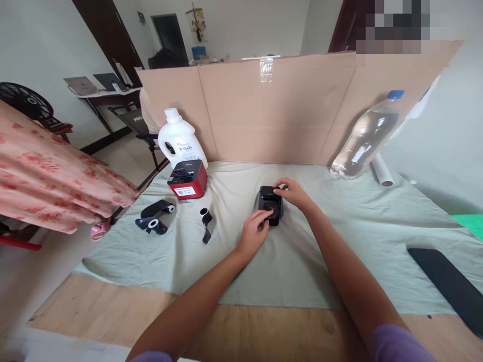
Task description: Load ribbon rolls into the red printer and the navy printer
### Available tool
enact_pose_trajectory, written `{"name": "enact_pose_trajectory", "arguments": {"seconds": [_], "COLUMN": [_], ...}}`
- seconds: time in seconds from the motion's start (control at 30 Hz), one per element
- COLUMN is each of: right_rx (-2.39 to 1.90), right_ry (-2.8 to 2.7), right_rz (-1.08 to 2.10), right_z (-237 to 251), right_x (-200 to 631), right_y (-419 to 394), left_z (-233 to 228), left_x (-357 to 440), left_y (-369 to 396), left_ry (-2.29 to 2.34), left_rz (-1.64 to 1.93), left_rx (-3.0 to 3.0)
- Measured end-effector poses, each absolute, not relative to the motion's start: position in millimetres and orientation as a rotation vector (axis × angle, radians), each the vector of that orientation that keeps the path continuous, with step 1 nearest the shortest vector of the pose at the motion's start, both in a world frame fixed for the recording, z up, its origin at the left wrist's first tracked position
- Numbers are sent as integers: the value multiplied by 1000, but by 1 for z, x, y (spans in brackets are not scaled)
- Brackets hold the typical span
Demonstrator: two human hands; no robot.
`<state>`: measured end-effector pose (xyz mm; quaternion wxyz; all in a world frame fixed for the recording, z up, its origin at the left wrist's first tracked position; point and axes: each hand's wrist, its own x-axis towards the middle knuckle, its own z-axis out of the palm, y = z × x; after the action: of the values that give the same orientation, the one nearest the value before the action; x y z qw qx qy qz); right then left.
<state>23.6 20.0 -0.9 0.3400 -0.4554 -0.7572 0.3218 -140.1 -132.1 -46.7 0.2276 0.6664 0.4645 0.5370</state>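
White walls and a dark door close off the room behind a folded cardboard screen [287, 108] that stands along the far edge of a wooden table [241, 332]. Over the table lies a pale green cloth [339, 236], creased and loose at its near edge. On it, at the far right, a clear water bottle [364, 136] with a blue cap leans against the cardboard; at the far left stands a white jug [179, 138], and just before it a red and black label printer [187, 179]. Near the printer lie black ribbon rolls [155, 216] and a smaller black ribbon spool [206, 223]. At the middle of the cloth sits a small black cartridge [270, 202], boxy, dark and slightly glossy, its long axis running away from the person toward the cardboard. The right hand [294, 193] grips its far end with fingers and thumb. The left hand [254, 232] presses curled fingertips on its near top face.
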Motion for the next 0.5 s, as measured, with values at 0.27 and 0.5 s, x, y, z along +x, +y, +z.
{"name": "enact_pose_trajectory", "arguments": {"seconds": [0.27,0.5], "right_rx": [-1430,-1534], "right_ry": [-1840,-1760], "right_rz": [1144,1114], "right_z": [-12,-15], "right_x": [18,15], "right_y": [24,15], "left_z": [-45,-42], "left_x": [-142,-144], "left_y": [-131,-132], "left_ry": [1249,1450], "left_rz": [1334,1425], "left_rx": [1735,1722]}}
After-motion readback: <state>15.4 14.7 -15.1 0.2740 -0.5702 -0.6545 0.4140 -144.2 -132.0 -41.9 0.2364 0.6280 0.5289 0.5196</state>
